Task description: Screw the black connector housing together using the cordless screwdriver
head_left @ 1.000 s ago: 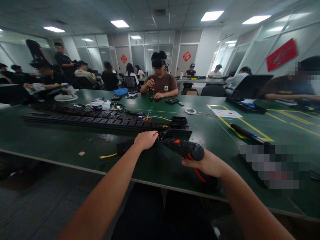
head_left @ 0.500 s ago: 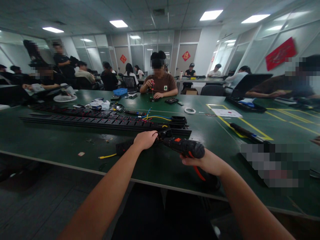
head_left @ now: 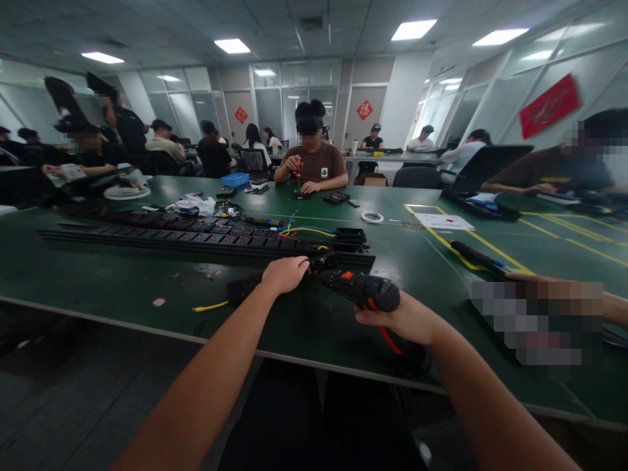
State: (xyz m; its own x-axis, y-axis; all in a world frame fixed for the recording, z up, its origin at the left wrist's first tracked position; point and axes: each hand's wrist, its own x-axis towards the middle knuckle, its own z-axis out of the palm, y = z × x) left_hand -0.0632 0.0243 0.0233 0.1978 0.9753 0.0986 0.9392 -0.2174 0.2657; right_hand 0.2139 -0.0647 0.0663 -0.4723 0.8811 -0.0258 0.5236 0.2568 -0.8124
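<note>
My right hand is wrapped round the grip of a black and orange power drill, its nose pointing left and away from me. My left hand is closed on a black part at the drill's tip; the exact spot where tip and part meet is too dark to make out. Under and left of my left wrist lies a black piece with a yellow wire sticking out. Just beyond my hands, long black power strips run to the left, with blue and yellow wires at their right ends.
The green table spreads before me. To the right lie a black electric screwdriver and a blurred-out object, with a co-worker's hand between them. Across sits a person holding a red screwdriver. A white ring lies mid-table.
A co-worker's hand has come in from the right and reaches the black electric screwdriver. My own hands and the drill have hardly moved. A standing person at the back left has shifted.
</note>
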